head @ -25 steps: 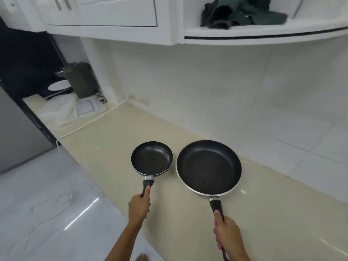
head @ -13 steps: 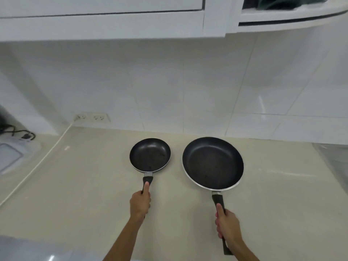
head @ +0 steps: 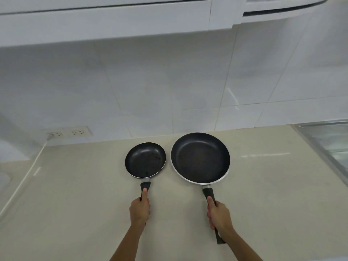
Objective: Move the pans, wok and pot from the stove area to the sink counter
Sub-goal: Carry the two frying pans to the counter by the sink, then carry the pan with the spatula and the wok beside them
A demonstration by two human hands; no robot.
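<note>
My left hand (head: 139, 210) grips the black handle of a small black frying pan (head: 145, 160), thumb lying along the handle. My right hand (head: 219, 215) grips the handle of a larger black frying pan (head: 200, 157) with a silver rim. Both pans are level and side by side, low over the beige counter (head: 75, 204); I cannot tell whether they touch it. The stainless sink (head: 331, 144) shows at the right edge. No wok or pot is in view.
A white tiled wall (head: 169, 91) rises behind the counter, with white cabinets (head: 113, 21) overhead. A double wall socket (head: 69, 131) sits at the left, and a white cable (head: 28, 174) runs from it across the counter.
The view has swung right along the counter, and the sink now shows at the right edge. Both pans stay in my hands, side by side, facing the wall.
</note>
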